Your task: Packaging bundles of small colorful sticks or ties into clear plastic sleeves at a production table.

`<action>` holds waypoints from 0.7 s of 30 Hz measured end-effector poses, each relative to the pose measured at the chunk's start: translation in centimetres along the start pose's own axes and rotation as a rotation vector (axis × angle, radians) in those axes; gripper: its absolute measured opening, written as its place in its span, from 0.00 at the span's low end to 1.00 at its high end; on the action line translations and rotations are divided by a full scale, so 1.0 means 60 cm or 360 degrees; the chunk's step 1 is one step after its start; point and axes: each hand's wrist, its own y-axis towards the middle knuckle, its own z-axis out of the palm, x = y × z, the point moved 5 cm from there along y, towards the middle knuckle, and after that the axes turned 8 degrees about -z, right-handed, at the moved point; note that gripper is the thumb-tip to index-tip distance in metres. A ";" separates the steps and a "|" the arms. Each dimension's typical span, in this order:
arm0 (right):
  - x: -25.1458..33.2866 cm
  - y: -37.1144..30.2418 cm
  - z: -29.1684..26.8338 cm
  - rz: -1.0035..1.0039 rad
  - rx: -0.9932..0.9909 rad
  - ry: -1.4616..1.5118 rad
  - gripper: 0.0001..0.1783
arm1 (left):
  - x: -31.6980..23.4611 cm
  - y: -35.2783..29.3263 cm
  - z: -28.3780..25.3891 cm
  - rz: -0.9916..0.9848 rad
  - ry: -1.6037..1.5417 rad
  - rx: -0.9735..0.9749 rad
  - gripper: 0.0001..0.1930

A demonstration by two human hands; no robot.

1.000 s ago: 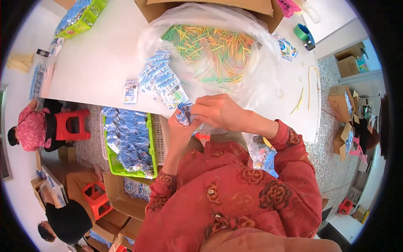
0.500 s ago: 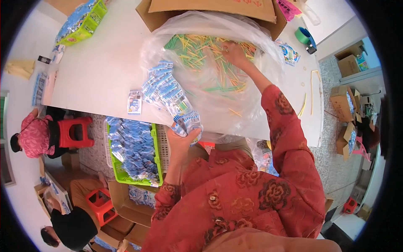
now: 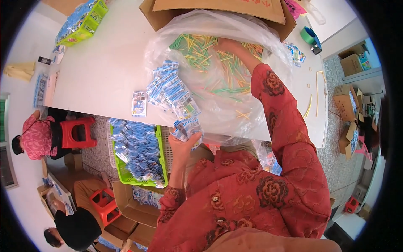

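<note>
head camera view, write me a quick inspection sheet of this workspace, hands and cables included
Surface: white table, bearing clear plastic and a cardboard box
Job's things: blue-and-white packets heaped near the table edge; coloured sticks amid the plastic
Clutter: green tape roll, loose yellow strips
Grippers: bare left hand holding packets; bare right hand at the sticks, grip unclear
Cables: nothing seen on the table
Surroundings: green basket of packets, red stools, two people at left

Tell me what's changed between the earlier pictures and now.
The right hand left the blue-and-white packets and moved forward, away from the body, to the coloured sticks. The left hand still holds packets; the green basket stayed beside the table.
</note>
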 end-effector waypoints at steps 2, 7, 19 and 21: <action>0.001 0.017 -0.001 0.0083 0.0319 0.0063 0.33 | 0.003 0.002 -0.003 0.0002 0.0034 0.0009 0.18; -0.001 0.021 0.001 0.0160 0.0476 0.0124 0.32 | 0.005 -0.001 -0.004 0.0021 0.0020 0.0013 0.19; -0.030 0.009 0.027 0.0137 -0.0112 0.0125 0.27 | 0.007 -0.014 -0.001 0.0012 0.0014 -0.0006 0.18; -0.079 -0.017 0.033 0.0068 -0.0332 0.0510 0.24 | 0.004 -0.014 0.013 -0.0001 0.0015 0.0032 0.18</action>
